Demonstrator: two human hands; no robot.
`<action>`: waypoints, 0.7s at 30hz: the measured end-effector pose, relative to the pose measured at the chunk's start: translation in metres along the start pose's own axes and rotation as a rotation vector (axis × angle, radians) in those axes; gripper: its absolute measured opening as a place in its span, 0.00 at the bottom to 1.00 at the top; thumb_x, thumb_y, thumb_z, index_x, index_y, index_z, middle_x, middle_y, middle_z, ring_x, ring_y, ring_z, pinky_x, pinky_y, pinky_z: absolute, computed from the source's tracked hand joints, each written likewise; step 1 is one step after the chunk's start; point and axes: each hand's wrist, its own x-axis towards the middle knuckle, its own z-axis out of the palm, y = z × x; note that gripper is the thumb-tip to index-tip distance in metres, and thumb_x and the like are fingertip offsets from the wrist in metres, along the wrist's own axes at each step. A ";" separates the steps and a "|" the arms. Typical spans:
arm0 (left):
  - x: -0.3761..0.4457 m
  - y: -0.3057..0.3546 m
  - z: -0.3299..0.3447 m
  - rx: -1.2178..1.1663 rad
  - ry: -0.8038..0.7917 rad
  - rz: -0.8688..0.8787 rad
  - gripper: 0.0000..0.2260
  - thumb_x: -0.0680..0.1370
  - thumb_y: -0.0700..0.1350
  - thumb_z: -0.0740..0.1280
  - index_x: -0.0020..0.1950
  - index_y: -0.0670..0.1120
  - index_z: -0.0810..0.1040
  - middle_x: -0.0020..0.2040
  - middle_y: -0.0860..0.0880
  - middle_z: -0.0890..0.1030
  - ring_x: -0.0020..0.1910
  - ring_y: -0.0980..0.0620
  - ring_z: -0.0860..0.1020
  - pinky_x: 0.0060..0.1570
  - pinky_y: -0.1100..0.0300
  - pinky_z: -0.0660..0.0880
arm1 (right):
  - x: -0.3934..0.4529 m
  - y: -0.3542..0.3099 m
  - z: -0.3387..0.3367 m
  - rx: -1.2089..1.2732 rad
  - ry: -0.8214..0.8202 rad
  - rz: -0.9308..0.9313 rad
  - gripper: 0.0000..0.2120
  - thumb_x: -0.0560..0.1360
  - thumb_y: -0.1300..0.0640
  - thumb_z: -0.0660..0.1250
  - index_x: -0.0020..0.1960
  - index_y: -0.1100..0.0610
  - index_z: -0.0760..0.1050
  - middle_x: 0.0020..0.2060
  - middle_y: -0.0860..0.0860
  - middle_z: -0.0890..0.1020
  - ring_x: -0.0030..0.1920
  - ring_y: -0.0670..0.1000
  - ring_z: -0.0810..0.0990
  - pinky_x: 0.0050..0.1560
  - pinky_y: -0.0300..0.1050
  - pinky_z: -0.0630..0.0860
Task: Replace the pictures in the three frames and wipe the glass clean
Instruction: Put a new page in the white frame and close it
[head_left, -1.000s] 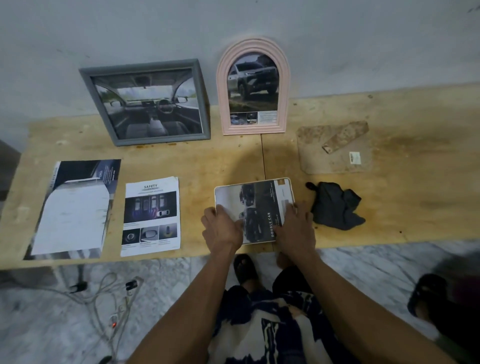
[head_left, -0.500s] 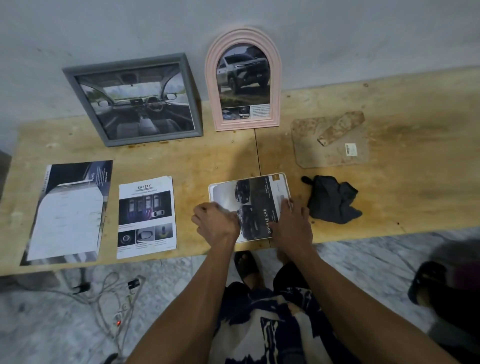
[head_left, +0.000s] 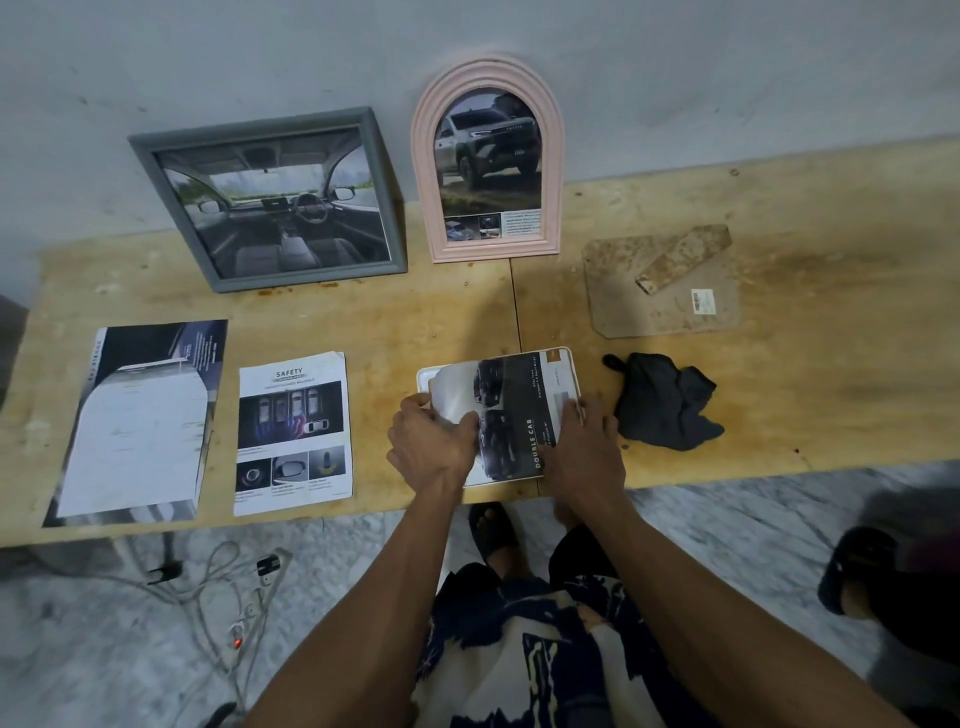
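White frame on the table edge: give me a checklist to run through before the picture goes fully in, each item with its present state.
1. White frame lies flat on the table: ok.
2. Left hand has a grip on the picture edge, which curls up: ok.
3. Right hand presses the picture's other side down: ok.
4. Picture fully seated inside the frame: not ok, left part is lifted.
5. Glass clean: cannot tell.
6. Dark cloth beside the frame, ready for wiping: ok.
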 end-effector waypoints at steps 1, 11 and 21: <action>0.001 0.001 -0.001 -0.028 -0.013 -0.022 0.30 0.66 0.54 0.79 0.63 0.46 0.75 0.54 0.49 0.80 0.58 0.45 0.78 0.60 0.46 0.72 | 0.000 0.000 0.000 -0.004 0.002 -0.003 0.34 0.73 0.50 0.70 0.73 0.59 0.61 0.71 0.55 0.60 0.66 0.59 0.64 0.60 0.53 0.71; 0.014 -0.012 -0.012 -0.214 -0.134 -0.130 0.14 0.68 0.46 0.81 0.45 0.44 0.80 0.42 0.48 0.82 0.38 0.51 0.78 0.41 0.60 0.73 | 0.000 -0.001 -0.001 0.003 -0.008 0.004 0.33 0.73 0.51 0.70 0.73 0.60 0.61 0.70 0.55 0.60 0.66 0.59 0.64 0.59 0.52 0.72; 0.026 -0.022 -0.007 -0.129 -0.199 -0.034 0.10 0.74 0.45 0.77 0.51 0.42 0.83 0.42 0.48 0.81 0.44 0.45 0.81 0.48 0.55 0.79 | 0.002 -0.005 -0.008 0.082 -0.031 0.051 0.26 0.74 0.53 0.68 0.68 0.58 0.66 0.68 0.53 0.62 0.67 0.57 0.62 0.56 0.53 0.73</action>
